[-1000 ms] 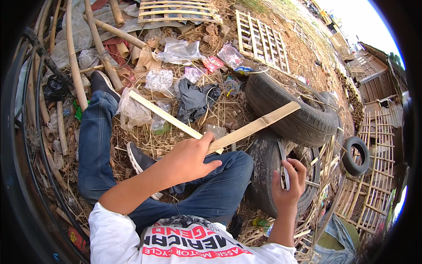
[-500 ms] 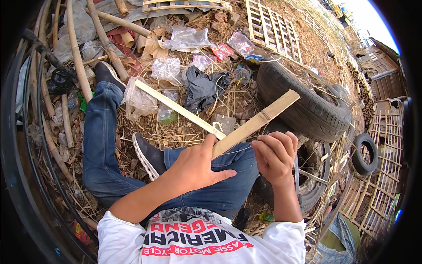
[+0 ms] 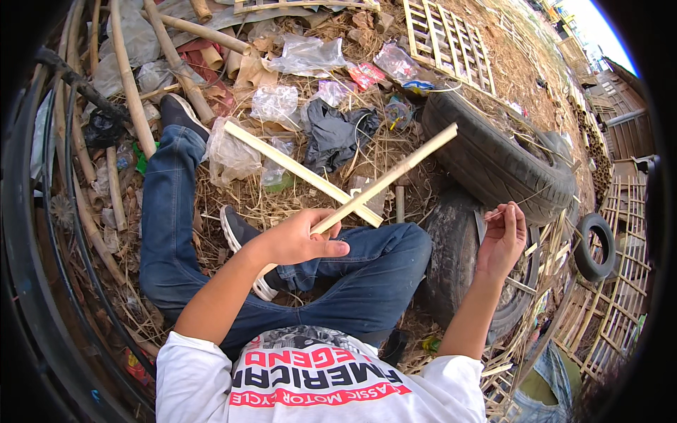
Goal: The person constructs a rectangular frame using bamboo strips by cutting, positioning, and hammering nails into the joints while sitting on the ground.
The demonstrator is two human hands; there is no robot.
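Observation:
My left hand [image 3: 303, 238] is closed round a flat bamboo slat [image 3: 395, 175], which slants up to the right and shows its narrow edge. Its lower tail comes out below my wrist. Beyond it a second pale bamboo slat [image 3: 289, 163] crosses under the held one, its near end by my bent knee. My right hand [image 3: 504, 233] is raised off to the right, apart from both slats, near the tires. Its thumb and fingers pinch a very thin strand, partly seen against the tire.
Worn tires [image 3: 493, 151] lie close on my right, a smaller tire [image 3: 594, 247] farther off. Bamboo lattice panels [image 3: 451, 46] lie at the back and far right. Plastic bags [image 3: 337, 134] and dry straw litter the ground. Bamboo poles [image 3: 127, 77] and black curved tubing [image 3: 77, 240] stand on my left.
My right hand has moved right, away from the slat. My left hand has lowered slightly and turned the slat from its broad face to its edge.

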